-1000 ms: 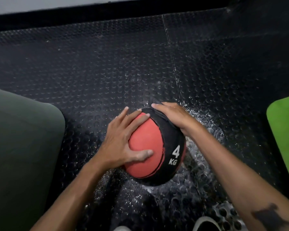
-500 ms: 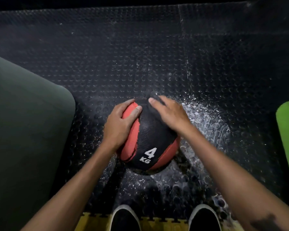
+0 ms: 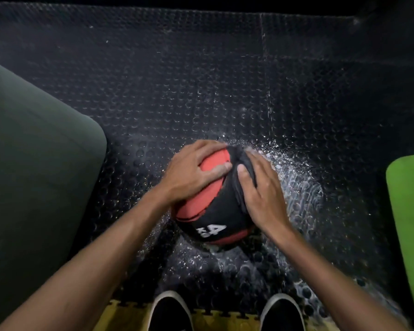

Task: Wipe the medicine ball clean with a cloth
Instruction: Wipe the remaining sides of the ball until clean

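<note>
The red and black medicine ball [image 3: 208,206] sits on the studded black rubber floor [image 3: 201,80], just ahead of the person's two dark shoes [image 3: 170,311], with white wet flecks [image 3: 294,177] scattered on the floor to its right. The left hand [image 3: 191,175] lies spread over the ball's upper left side, fingers curved to the surface and thumb stretched across a red panel, steadying it rather than clutching. The right hand [image 3: 263,189] presses flat on the upper right side with a dark cloth [image 3: 242,163] bunched under its fingers, so the ball sits between both palms.
</note>
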